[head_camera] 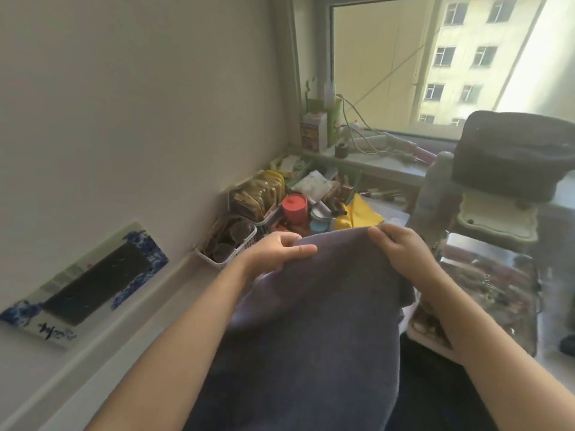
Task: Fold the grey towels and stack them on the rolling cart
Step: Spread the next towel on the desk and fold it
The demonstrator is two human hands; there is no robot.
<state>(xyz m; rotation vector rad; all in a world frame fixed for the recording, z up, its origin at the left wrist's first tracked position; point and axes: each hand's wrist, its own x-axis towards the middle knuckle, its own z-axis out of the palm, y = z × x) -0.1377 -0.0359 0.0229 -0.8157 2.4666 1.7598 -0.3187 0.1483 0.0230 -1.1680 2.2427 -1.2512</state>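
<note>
Towel [311, 306], grey and one only in view, hangs from its top edge at the picture's centre and drapes down toward six o'clock over the person's lap; it looks soft, limp and light, so my judgement is that it is best taken by the corners of that top edge. Left hand [273, 253] at nine o'clock and right hand [401, 247] at three o'clock each pinch the edge, thumb against fingers; no cart can be made out

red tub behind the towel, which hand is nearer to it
Left. The left hand grips the grey towel just below the red tub; the right hand holds the edge farther right.
</note>
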